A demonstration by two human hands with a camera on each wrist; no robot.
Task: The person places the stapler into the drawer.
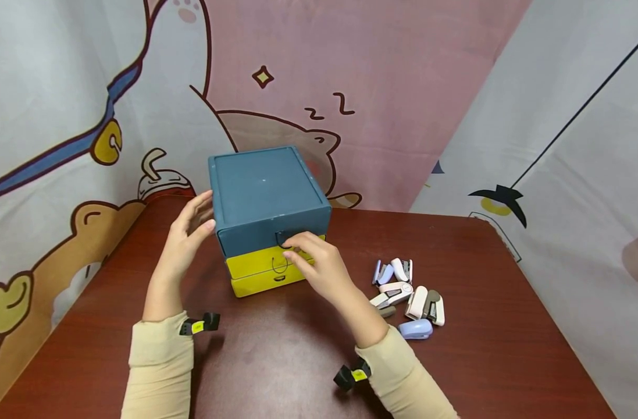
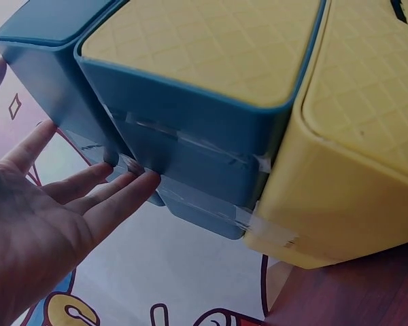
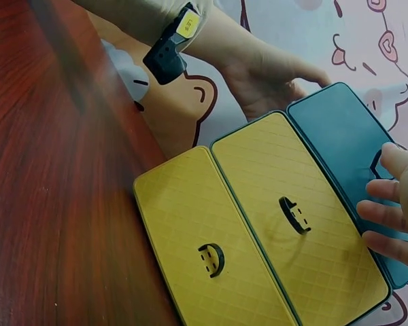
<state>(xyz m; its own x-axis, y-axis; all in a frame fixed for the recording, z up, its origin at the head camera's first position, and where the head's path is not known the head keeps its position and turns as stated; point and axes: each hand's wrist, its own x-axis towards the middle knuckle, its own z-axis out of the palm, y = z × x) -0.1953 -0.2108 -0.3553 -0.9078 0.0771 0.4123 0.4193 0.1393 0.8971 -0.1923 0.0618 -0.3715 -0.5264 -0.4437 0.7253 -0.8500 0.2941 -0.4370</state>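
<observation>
A stack of three small drawer boxes stands on the table, with a blue top box (image 1: pixel 268 186) over two boxes with yellow fronts (image 1: pixel 253 265). My left hand (image 1: pixel 185 233) is at the stack's left side; in the left wrist view its extended fingertips (image 2: pixel 149 178) meet the blue wall near strips of clear tape. My right hand (image 1: pixel 319 262) is in front of the blue drawer, its fingertips right at the dark loop handle (image 1: pixel 279 238). A gap shows between thumb and forefinger; the other fingers (image 3: pixel 381 216) are loosely bent. All the drawers sit closed.
Several small staplers lie in a group right of the stack, among them a white one (image 1: pixel 401 289) and a lilac one (image 1: pixel 415 329). The brown table (image 1: pixel 277 361) ends at a cartoon-printed cloth (image 1: pixel 381 116) behind. Each wrist wears a black camera band.
</observation>
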